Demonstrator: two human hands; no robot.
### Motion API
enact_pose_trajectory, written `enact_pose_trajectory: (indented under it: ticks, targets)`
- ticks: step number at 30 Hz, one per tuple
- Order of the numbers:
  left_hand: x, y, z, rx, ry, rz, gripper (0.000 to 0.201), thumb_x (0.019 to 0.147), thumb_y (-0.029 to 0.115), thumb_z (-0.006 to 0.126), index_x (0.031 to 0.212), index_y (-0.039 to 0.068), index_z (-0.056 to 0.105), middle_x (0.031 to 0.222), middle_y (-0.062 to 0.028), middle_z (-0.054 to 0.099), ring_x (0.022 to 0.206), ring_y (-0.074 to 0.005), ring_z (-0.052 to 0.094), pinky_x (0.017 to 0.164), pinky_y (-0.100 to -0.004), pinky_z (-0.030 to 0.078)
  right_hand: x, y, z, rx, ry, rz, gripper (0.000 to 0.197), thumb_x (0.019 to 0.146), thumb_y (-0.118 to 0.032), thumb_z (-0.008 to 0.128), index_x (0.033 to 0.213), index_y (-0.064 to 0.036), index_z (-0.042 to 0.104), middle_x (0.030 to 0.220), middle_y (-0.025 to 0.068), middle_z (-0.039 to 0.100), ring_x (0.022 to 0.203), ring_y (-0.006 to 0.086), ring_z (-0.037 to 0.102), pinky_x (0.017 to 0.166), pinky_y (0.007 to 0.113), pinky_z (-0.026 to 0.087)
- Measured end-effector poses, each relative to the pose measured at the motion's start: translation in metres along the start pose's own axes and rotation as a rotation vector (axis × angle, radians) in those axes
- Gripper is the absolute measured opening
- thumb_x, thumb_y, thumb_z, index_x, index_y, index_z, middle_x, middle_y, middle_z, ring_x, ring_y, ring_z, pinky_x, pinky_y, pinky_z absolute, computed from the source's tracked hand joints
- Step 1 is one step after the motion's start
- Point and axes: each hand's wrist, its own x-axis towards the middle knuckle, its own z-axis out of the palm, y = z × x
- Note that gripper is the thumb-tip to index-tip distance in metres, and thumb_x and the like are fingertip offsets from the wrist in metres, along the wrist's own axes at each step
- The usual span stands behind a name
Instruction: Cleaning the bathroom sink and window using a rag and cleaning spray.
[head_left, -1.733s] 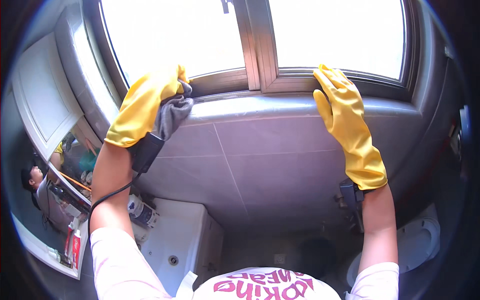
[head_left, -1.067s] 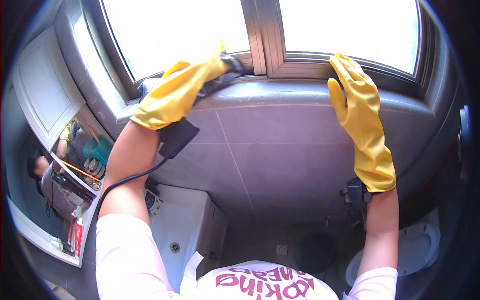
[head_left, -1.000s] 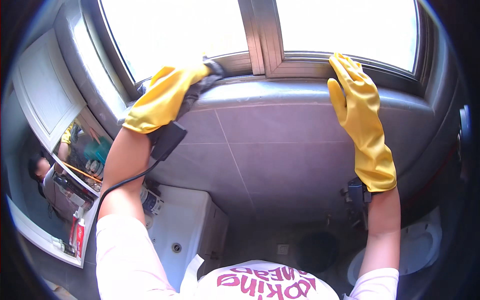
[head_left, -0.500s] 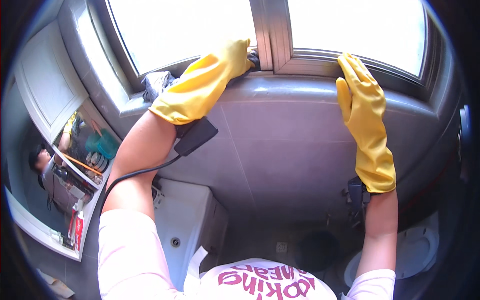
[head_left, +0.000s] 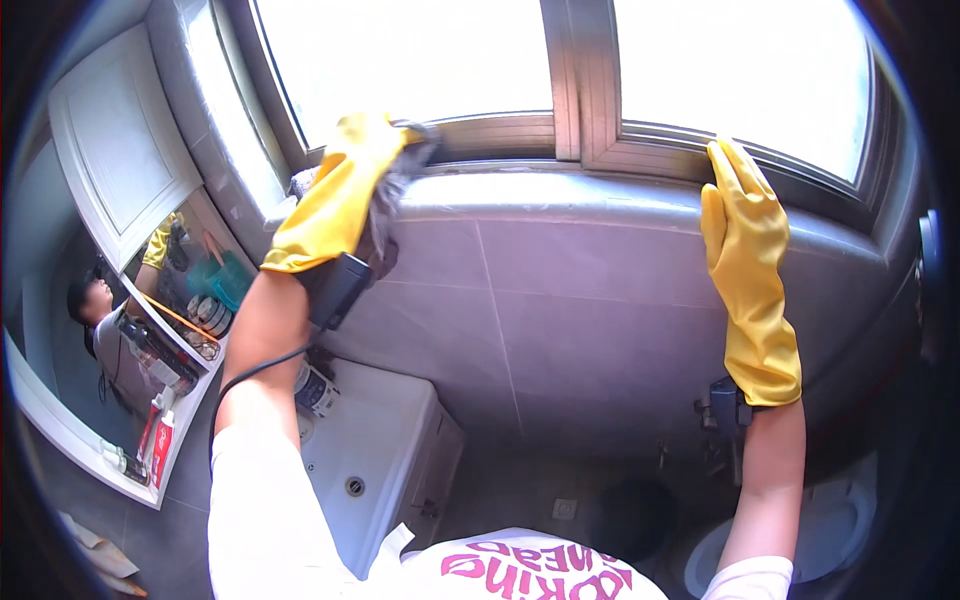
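Observation:
My left hand (head_left: 340,195), in a yellow rubber glove, grips a dark grey cloth (head_left: 385,210) at the lower frame of the left window pane. Part of the cloth hangs down over the edge of the sill (head_left: 540,192), and its outer end is blurred. Behind that glove a bit of greyish cloth (head_left: 303,182) shows on the sill's left corner. My right hand (head_left: 748,235), gloved the same way, leans with straight fingers on the lower window frame (head_left: 655,155) and the sill below the right pane. It holds nothing.
A white sink (head_left: 385,440) with a bottle (head_left: 315,390) stands below my left arm. At left hangs a mirrored cabinet (head_left: 125,140) with toiletries on its shelves. A toilet (head_left: 830,520) is at lower right. Black boxes (head_left: 340,292) are strapped to both wrists, one with a cable.
My left hand has moved left along the window frame with the cloth, from beside the centre post toward the left corner. My right hand stays on the frame; the whole view has shifted slightly.

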Motion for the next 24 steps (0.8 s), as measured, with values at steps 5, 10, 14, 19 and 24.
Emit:
enact_pose_trajectory:
  ticks: [5, 10, 14, 19, 24]
  targets:
    - [-0.019, 0.061, 0.017, -0.328, 0.041, 0.326, 0.026, 0.083, 0.027, 0.077, 0.101, 0.009, 0.071, 0.089, -0.0126, 0.074, 0.084, -0.026, 0.071, 0.074, -0.0361, 0.053, 0.0, -0.003, 0.005, 0.054, 0.005, -0.008, 0.031, 0.095, -0.011, 0.06, 0.122, 0.004, 0.064, 0.124, 0.0221, 0.066, 0.117, 0.0382, 0.062, 0.102, 0.04, 0.049]
    - [0.007, -0.028, 0.028, -0.034, 0.127, 0.094, 0.027, 0.085, 0.027, 0.073, 0.106, 0.01, 0.071, 0.094, -0.0168, 0.073, 0.092, -0.0329, 0.071, 0.082, -0.0406, 0.056, 0.002, -0.005, 0.001, 0.079, 0.001, -0.008, 0.031, 0.096, -0.009, 0.06, 0.123, 0.0051, 0.063, 0.125, 0.0222, 0.065, 0.119, 0.0377, 0.062, 0.104, 0.039, 0.048]
    - [-0.002, -0.095, 0.024, -0.664, 0.07, -0.302, 0.024, 0.094, 0.019, 0.057, 0.1, 0.001, 0.073, 0.093, -0.0175, 0.074, 0.085, -0.0251, 0.072, 0.075, -0.0396, 0.058, 0.001, -0.003, -0.001, 0.042, 0.0, -0.009, 0.029, 0.096, -0.009, 0.06, 0.122, 0.0042, 0.064, 0.125, 0.0213, 0.065, 0.119, 0.0364, 0.062, 0.104, 0.039, 0.048]
    - [0.0, -0.075, 0.014, -0.466, 0.071, -0.231, 0.035, 0.089, 0.029, 0.068, 0.111, 0.003, 0.069, 0.109, -0.0208, 0.069, 0.102, -0.0307, 0.067, 0.087, -0.0427, 0.054, 0.001, -0.011, 0.013, 0.058, 0.027, -0.017, 0.029, 0.096, -0.008, 0.06, 0.123, 0.0031, 0.063, 0.127, 0.02, 0.064, 0.12, 0.0349, 0.062, 0.104, 0.038, 0.048]
    - [-0.017, 0.047, 0.037, -0.138, 0.34, 0.088, 0.02, 0.089, 0.029, 0.067, 0.098, 0.013, 0.074, 0.097, -0.0142, 0.072, 0.088, -0.033, 0.072, 0.074, -0.0439, 0.058, -0.006, 0.004, 0.003, 0.008, 0.034, -0.055, 0.03, 0.098, -0.008, 0.059, 0.127, 0.0005, 0.062, 0.13, 0.0179, 0.063, 0.122, 0.0336, 0.061, 0.105, 0.038, 0.048]
